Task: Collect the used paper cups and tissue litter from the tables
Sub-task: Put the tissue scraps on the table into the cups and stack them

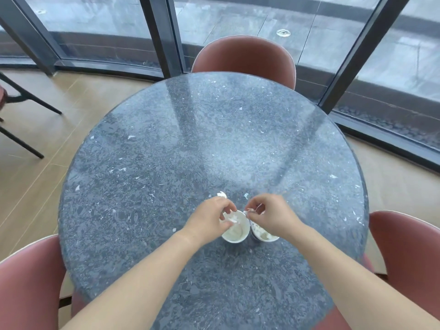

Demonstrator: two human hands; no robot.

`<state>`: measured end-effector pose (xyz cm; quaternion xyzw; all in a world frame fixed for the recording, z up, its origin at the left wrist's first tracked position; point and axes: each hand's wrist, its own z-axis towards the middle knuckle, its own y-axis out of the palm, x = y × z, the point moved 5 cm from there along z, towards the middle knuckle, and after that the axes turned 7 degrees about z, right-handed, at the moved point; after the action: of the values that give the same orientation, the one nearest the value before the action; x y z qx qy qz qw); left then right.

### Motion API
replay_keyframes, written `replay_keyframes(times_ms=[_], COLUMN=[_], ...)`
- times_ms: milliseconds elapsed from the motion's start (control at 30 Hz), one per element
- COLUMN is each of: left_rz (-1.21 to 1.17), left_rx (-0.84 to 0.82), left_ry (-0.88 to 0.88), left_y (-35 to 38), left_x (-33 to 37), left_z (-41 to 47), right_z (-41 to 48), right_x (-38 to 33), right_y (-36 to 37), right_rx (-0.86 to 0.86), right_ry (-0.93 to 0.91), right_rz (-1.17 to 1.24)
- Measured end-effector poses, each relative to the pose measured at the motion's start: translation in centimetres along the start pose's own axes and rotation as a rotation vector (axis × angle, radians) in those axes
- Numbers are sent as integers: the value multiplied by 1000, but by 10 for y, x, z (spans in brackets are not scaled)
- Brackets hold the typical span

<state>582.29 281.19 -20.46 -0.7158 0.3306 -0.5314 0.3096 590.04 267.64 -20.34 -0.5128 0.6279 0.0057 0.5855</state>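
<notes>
— Head view, operator: what are your hands gripping?
— Your left hand [210, 216] pinches tissue [231, 218] over the left cup [235, 231]. Your right hand [269, 216] pinches a small scrap [250, 211] above the right cup [263, 234].
— And where are the cups?
— Touching, lower centre of the frame, on the table [190, 139]; tissue lies inside both.

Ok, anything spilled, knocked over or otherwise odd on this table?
Nothing spilled or tipped. Two paper cups stand upright side by side with tissue stuffed in them. The left hand and right hand each pinch a tissue bit. One small white scrap lies loose on the table just beyond the hands.
</notes>
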Motion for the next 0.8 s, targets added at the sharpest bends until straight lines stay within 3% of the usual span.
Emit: replay_keyframes(times_ms=[433, 800], left_rz=[-7, 190], left_rx=[84, -53], left_ry=[-83, -212], left_y=[-8, 9], left_x=[-28, -71], left_z=[5, 47], right_z=[10, 81], right_x=[-1, 8], right_y=[7, 13], right_rx=[-8, -96], right_ry=[-16, -33], right_rz=[-29, -182])
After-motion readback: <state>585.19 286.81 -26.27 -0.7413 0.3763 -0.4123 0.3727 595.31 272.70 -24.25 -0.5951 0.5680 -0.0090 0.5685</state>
